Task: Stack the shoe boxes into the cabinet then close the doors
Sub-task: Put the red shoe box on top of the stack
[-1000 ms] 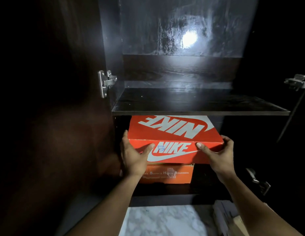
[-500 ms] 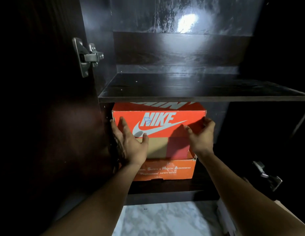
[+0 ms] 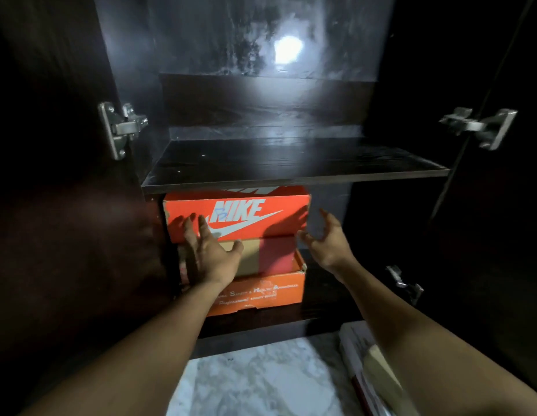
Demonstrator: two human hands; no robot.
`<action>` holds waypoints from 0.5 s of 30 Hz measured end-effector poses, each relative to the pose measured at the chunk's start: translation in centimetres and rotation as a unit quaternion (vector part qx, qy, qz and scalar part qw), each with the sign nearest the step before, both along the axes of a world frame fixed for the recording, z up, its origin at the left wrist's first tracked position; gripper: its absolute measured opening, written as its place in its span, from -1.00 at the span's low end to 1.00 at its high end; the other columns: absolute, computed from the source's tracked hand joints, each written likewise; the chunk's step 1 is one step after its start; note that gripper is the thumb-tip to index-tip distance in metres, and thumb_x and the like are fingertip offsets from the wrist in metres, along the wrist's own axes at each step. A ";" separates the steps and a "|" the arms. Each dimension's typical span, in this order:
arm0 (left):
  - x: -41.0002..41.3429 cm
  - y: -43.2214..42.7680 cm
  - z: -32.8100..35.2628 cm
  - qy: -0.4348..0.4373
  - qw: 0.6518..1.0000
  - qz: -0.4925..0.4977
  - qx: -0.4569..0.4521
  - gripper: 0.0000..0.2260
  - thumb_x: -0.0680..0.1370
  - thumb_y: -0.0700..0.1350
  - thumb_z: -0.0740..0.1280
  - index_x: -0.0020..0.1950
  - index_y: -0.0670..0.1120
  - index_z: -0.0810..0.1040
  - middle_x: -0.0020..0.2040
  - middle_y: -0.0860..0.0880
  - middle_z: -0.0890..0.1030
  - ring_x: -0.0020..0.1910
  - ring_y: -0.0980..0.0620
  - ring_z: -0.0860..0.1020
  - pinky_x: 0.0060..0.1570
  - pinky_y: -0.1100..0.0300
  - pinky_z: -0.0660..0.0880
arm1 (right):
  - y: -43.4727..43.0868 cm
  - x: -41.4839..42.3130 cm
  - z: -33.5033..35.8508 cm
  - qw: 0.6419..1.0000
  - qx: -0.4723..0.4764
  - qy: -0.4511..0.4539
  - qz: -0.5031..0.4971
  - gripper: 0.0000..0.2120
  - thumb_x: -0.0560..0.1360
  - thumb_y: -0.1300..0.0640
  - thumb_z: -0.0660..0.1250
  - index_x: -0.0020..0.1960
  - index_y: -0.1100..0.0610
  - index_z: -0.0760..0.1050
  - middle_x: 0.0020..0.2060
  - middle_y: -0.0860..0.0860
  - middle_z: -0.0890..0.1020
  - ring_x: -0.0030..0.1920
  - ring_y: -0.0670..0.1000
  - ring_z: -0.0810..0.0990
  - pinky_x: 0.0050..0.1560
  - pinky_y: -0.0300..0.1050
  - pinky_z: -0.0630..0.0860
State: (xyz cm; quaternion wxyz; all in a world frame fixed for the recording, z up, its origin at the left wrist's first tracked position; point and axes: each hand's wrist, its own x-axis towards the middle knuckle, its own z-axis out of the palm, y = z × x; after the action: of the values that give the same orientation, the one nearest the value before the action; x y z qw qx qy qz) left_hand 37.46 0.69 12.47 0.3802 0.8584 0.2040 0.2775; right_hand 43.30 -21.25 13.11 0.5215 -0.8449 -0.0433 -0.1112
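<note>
An orange Nike shoe box [image 3: 246, 211] sits on top of a second orange shoe box [image 3: 261, 292] in the lower compartment of the dark cabinet [image 3: 294, 172], under its shelf. My left hand [image 3: 211, 253] is in front of the Nike box's left end, fingers spread, and may be touching its face. My right hand [image 3: 328, 241] hovers just off the box's right end, fingers curled apart and holding nothing. Both cabinet doors stand open.
The left door [image 3: 66, 205] and the right door [image 3: 501, 220] swing outward, with metal hinges [image 3: 120, 130] on them. The upper shelf holds nothing. A marble floor [image 3: 255, 382] lies below, and another box [image 3: 372, 361] rests on it at lower right.
The Nike box has gone from being held at the cabinet's front to resting deep on the lower box. Both hands have let go of it and drawn slightly back.
</note>
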 end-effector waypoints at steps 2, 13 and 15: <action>-2.1 -1.6 1.8 0.010 0.999 -0.040 0.017 -0.15 0.48 0.05 0.47 0.62 -0.05 0.05 0.61 -0.01 -0.08 0.51 -0.11 0.23 0.38 0.05 0.32 | -2.6 -2.6 1.2 0.999 -0.038 0.001 -0.011 -0.17 0.37 -0.01 0.54 0.51 0.21 0.25 0.39 0.18 0.42 0.41 0.13 0.43 0.45 0.06 0.36; -12.6 -13.7 9.1 0.043 0.951 -0.294 0.086 -0.07 0.47 0.09 0.47 0.63 -0.01 -0.09 0.61 -0.07 0.06 0.58 -0.02 0.09 0.47 0.11 0.16 | -17.5 -21.7 9.5 0.988 -0.065 0.018 -0.142 -0.24 0.53 -0.05 0.42 0.58 0.08 0.13 0.51 0.09 0.24 0.47 0.14 0.32 0.40 -0.03 0.34; -13.3 -15.3 8.3 0.064 0.936 -0.338 0.079 -0.03 0.45 0.11 0.49 0.63 -0.02 -0.09 0.61 -0.08 0.07 0.58 -0.03 0.08 0.51 0.11 0.13 | -19.2 -24.4 8.2 0.983 -0.058 0.016 -0.175 -0.25 0.53 -0.06 0.42 0.57 0.08 0.15 0.50 0.10 0.26 0.47 0.13 0.33 0.41 -0.01 0.35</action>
State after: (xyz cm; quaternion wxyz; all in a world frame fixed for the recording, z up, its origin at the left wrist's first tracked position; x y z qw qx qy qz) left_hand 24.19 -14.59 20.77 0.3691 0.9197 -0.0973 0.0922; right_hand 18.92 -40.46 21.32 0.4445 -0.8700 0.1075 -0.1844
